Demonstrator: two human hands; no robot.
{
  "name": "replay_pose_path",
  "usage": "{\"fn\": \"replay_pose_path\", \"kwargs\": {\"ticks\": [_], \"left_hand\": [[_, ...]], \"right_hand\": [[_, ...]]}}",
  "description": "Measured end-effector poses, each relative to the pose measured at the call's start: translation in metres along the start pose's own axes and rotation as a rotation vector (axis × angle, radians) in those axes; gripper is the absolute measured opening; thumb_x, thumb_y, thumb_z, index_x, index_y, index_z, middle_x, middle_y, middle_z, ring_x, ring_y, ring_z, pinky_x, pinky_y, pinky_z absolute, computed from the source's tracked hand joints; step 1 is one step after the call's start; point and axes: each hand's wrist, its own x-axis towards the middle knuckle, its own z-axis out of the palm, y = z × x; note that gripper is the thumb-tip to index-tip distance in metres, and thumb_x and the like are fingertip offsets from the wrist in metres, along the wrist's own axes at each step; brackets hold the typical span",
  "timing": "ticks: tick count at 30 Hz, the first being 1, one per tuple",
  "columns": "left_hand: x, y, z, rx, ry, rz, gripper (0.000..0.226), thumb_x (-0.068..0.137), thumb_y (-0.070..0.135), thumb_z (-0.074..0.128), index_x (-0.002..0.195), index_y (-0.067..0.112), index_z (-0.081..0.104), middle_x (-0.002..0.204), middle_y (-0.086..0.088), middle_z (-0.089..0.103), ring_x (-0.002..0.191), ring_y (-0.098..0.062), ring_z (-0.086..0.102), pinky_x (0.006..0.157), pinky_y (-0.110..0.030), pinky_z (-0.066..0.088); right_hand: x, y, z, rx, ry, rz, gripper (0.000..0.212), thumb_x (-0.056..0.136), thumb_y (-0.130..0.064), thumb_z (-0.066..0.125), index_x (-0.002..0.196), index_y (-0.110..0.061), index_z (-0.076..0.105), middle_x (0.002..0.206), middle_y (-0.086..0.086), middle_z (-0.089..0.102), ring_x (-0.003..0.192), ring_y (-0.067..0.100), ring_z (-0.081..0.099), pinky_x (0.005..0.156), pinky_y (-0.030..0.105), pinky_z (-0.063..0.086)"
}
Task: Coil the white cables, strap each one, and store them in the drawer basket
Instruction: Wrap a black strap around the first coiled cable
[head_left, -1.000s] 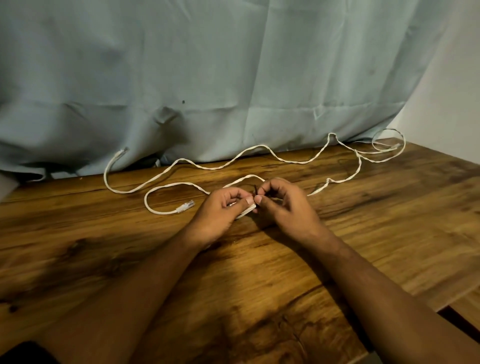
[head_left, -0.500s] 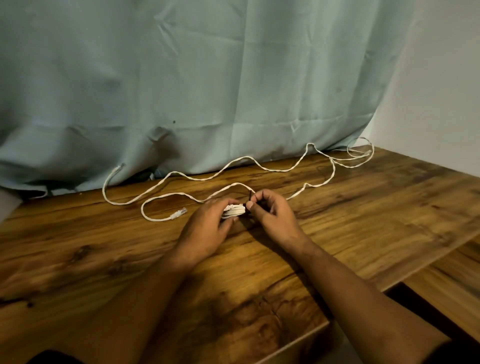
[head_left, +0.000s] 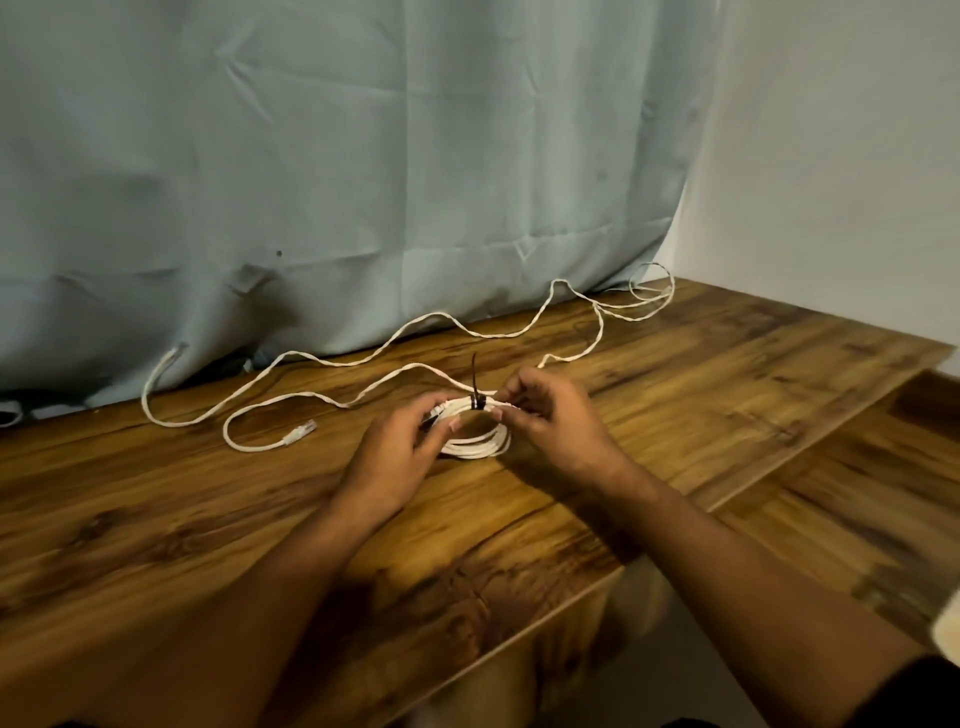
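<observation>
Wooden table (head_left: 727, 395); pale curtain (head_left: 363, 182) hangs along far edge. Loose white cable (head_left: 332, 361) snakes from far-left side to far-right corner, plug (head_left: 301, 430) left of hands, one strand passing close behind coil. Coil (head_left: 478, 447) near table middle, oval, long axis left-right. Black strap (head_left: 477, 400) on its far side, tail pointing up. Left hand (head_left: 400, 452) grips coil's left end; right hand (head_left: 550, 421) pinches coil beside strap.

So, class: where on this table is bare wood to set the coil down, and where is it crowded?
Free: table near-left, between loose cable and left hand; right side, beyond right hand to the edge. Crowded: centre, where both hands hold the coiled cable, and the back along the curtain.
</observation>
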Motion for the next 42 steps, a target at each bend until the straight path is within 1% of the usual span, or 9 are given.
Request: {"fn": "replay_pose_path", "kwargs": {"ticks": [3, 6, 12, 19, 24, 27, 30, 35, 42], "left_hand": [[0.003, 0.006, 0.002, 0.083, -0.008, 0.003, 0.033, 0.100, 0.033, 0.061, 0.133, 0.029, 0.064, 0.126, 0.013, 0.070, 0.113, -0.004, 0.063, 0.097, -0.029, 0.050], [0.002, 0.017, 0.005, 0.124, -0.106, -0.035, 0.038, 0.101, 0.040, 0.056, 0.138, 0.031, 0.060, 0.130, 0.009, 0.068, 0.117, -0.011, 0.062, 0.099, -0.038, 0.051], [0.019, 0.061, 0.040, 0.289, -0.197, 0.064, 0.040, 0.102, 0.033, 0.054, 0.142, 0.025, 0.059, 0.121, -0.005, 0.057, 0.115, -0.025, 0.052, 0.095, -0.034, 0.042], [0.047, 0.153, 0.131, 0.038, -0.312, 0.170, 0.023, 0.101, 0.031, 0.052, 0.115, 0.029, 0.071, 0.101, 0.002, 0.075, 0.093, -0.025, 0.066, 0.081, -0.040, 0.052], [0.040, 0.229, 0.207, -0.284, -0.560, 0.118, 0.020, 0.104, 0.024, 0.052, 0.108, 0.020, 0.072, 0.096, 0.009, 0.077, 0.094, -0.018, 0.070, 0.088, -0.035, 0.050], [0.026, 0.272, 0.242, -0.397, -0.746, 0.122, 0.023, 0.098, 0.037, 0.056, 0.103, 0.021, 0.072, 0.097, -0.004, 0.079, 0.096, -0.032, 0.072, 0.088, -0.047, 0.055], [0.008, 0.311, 0.273, -0.467, -0.903, 0.123, 0.016, 0.100, 0.023, 0.061, 0.097, 0.014, 0.075, 0.095, -0.014, 0.077, 0.087, -0.035, 0.072, 0.082, -0.048, 0.059], [-0.030, 0.355, 0.316, -0.356, -1.076, 0.119, 0.013, 0.096, 0.016, 0.068, 0.090, 0.008, 0.076, 0.089, -0.019, 0.074, 0.075, -0.021, 0.064, 0.076, -0.046, 0.062], [-0.073, 0.377, 0.351, -0.233, -1.265, 0.019, 0.004, 0.089, 0.006, 0.075, 0.092, 0.003, 0.075, 0.086, -0.016, 0.077, 0.076, -0.024, 0.075, 0.072, -0.039, 0.065]], "right_hand": [[-0.004, 0.002, -0.006, -0.033, 0.042, -0.013, 0.011, 0.093, -0.011, 0.074, 0.093, -0.020, 0.068, 0.090, -0.004, 0.076, 0.087, 0.013, 0.074, 0.081, 0.042, 0.061], [-0.007, -0.001, -0.015, 0.022, 0.024, 0.034, 0.025, 0.089, -0.003, 0.076, 0.084, -0.025, 0.066, 0.090, 0.003, 0.076, 0.084, 0.016, 0.073, 0.084, 0.050, 0.061], [-0.025, -0.005, -0.079, 0.053, 0.029, 0.143, 0.028, 0.086, 0.005, 0.078, 0.080, -0.020, 0.065, 0.079, 0.006, 0.071, 0.072, 0.017, 0.065, 0.068, 0.035, 0.054], [-0.092, -0.025, -0.204, -0.034, 0.153, 0.270, 0.009, 0.093, -0.002, 0.073, 0.090, -0.006, 0.065, 0.087, 0.021, 0.075, 0.076, 0.033, 0.072, 0.069, 0.046, 0.060], [-0.163, -0.038, -0.293, -0.214, 0.218, 0.410, 0.013, 0.093, -0.008, 0.074, 0.100, 0.000, 0.067, 0.090, 0.013, 0.078, 0.081, 0.024, 0.078, 0.065, 0.031, 0.062], [-0.213, -0.047, -0.336, -0.200, 0.238, 0.517, 0.019, 0.092, -0.005, 0.074, 0.102, 0.009, 0.064, 0.094, 0.023, 0.076, 0.083, 0.029, 0.077, 0.067, 0.034, 0.064], [-0.266, -0.052, -0.369, -0.215, 0.230, 0.607, 0.024, 0.093, -0.003, 0.072, 0.103, 0.015, 0.061, 0.096, 0.025, 0.076, 0.083, 0.027, 0.077, 0.072, 0.039, 0.066], [-0.339, -0.042, -0.392, -0.218, 0.168, 0.825, 0.010, 0.091, -0.003, 0.074, 0.097, 0.000, 0.066, 0.096, 0.015, 0.078, 0.091, 0.031, 0.077, 0.078, 0.046, 0.066], [-0.375, -0.027, -0.382, -0.755, -0.174, 0.927, 0.015, 0.088, -0.015, 0.079, 0.088, -0.024, 0.067, 0.086, -0.009, 0.069, 0.076, 0.009, 0.068, 0.064, 0.022, 0.056]]}}
